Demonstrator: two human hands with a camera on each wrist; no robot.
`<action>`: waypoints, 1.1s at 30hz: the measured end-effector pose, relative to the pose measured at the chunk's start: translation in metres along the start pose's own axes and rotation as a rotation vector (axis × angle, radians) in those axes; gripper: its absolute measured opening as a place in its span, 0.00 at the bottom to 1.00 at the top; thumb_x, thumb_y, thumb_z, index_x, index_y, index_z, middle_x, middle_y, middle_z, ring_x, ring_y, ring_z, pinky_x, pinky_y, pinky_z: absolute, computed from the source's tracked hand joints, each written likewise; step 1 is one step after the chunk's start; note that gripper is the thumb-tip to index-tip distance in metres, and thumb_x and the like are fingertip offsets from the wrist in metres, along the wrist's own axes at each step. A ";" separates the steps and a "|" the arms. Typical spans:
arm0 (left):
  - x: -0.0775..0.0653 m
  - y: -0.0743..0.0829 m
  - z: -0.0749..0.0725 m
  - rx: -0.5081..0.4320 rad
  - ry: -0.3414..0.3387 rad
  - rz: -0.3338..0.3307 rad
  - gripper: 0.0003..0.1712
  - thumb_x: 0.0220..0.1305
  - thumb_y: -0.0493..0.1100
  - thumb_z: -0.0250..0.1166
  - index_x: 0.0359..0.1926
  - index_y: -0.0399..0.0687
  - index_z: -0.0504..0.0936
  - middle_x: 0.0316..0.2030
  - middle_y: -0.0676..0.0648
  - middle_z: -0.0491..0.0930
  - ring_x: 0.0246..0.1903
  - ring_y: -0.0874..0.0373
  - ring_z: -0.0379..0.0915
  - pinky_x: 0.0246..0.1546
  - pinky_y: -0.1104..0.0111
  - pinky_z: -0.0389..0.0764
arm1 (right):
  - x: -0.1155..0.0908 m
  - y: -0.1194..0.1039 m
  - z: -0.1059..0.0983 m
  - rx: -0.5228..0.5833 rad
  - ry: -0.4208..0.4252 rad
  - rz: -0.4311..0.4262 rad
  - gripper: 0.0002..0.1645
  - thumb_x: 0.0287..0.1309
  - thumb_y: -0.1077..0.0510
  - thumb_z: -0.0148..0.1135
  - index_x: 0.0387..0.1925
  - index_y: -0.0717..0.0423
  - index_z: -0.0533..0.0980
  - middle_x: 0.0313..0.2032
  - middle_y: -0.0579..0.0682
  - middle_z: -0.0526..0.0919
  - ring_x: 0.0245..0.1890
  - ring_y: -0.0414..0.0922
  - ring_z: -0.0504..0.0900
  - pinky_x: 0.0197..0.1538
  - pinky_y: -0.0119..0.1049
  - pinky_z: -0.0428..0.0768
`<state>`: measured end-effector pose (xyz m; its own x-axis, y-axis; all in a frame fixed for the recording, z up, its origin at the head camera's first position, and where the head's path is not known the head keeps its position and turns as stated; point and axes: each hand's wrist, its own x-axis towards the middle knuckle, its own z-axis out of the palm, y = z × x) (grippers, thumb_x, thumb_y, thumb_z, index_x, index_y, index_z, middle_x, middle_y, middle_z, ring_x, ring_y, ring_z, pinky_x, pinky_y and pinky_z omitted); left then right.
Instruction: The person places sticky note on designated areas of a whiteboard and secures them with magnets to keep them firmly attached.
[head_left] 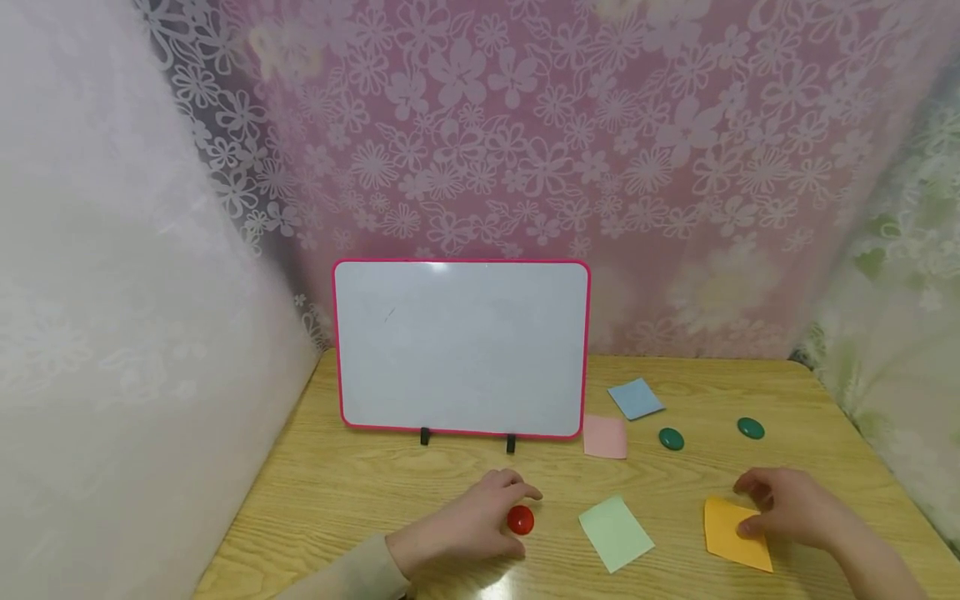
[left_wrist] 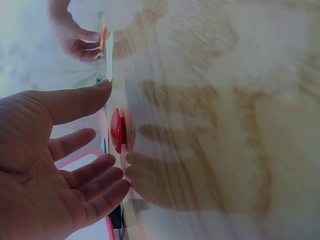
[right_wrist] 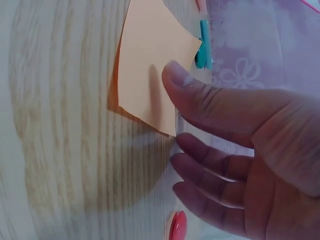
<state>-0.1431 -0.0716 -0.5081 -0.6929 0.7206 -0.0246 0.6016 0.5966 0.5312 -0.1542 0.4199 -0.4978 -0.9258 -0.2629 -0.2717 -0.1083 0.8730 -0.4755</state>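
Note:
My left hand [head_left: 480, 521] is low over the table, thumb and fingers spread either side of a round red magnet [head_left: 521, 520]. In the left wrist view the red magnet [left_wrist: 118, 131] sits on the wood just beyond the palm, with a gap between it and the fingertips. At the right, my right hand [head_left: 795, 508] pinches an orange sticky note [head_left: 723, 529] at its edge. The right wrist view has the thumb lying across the orange sticky note [right_wrist: 150, 55], its index finger hidden behind. That note tilts up from the wood and casts a shadow.
A pink-framed whiteboard [head_left: 461, 350] stands at the back on black feet [head_left: 511, 443]. A pink note [head_left: 604, 437], a blue note [head_left: 636, 399] and a green note [head_left: 617, 533] lie right of it. Two dark green magnets [head_left: 671, 439] lie farther right. Floral curtains [head_left: 525, 125] surround the table.

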 end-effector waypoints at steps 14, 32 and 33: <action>0.002 0.004 -0.004 0.058 -0.029 -0.007 0.40 0.51 0.42 0.85 0.67 0.54 0.82 0.51 0.58 0.74 0.50 0.67 0.64 0.48 0.79 0.72 | -0.003 -0.007 0.010 -0.035 -0.019 0.114 0.26 0.50 0.48 0.86 0.39 0.55 0.79 0.36 0.43 0.80 0.37 0.46 0.75 0.43 0.46 0.79; 0.007 0.000 0.000 0.072 -0.034 -0.038 0.38 0.54 0.39 0.84 0.66 0.57 0.82 0.49 0.60 0.74 0.49 0.68 0.64 0.46 0.79 0.74 | 0.002 -0.006 0.015 -0.016 -0.010 0.122 0.21 0.49 0.53 0.86 0.35 0.53 0.79 0.33 0.43 0.78 0.35 0.45 0.74 0.40 0.40 0.76; 0.007 0.000 -0.001 0.069 -0.035 -0.040 0.38 0.54 0.39 0.84 0.66 0.57 0.82 0.49 0.60 0.75 0.49 0.68 0.64 0.46 0.79 0.74 | 0.003 -0.006 0.015 -0.016 -0.007 0.109 0.21 0.49 0.54 0.85 0.35 0.53 0.79 0.33 0.43 0.78 0.35 0.45 0.74 0.40 0.40 0.76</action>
<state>-0.1478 -0.0669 -0.5077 -0.7034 0.7068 -0.0752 0.6002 0.6474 0.4698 -0.1507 0.4076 -0.5078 -0.9298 -0.1692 -0.3269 -0.0134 0.9031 -0.4292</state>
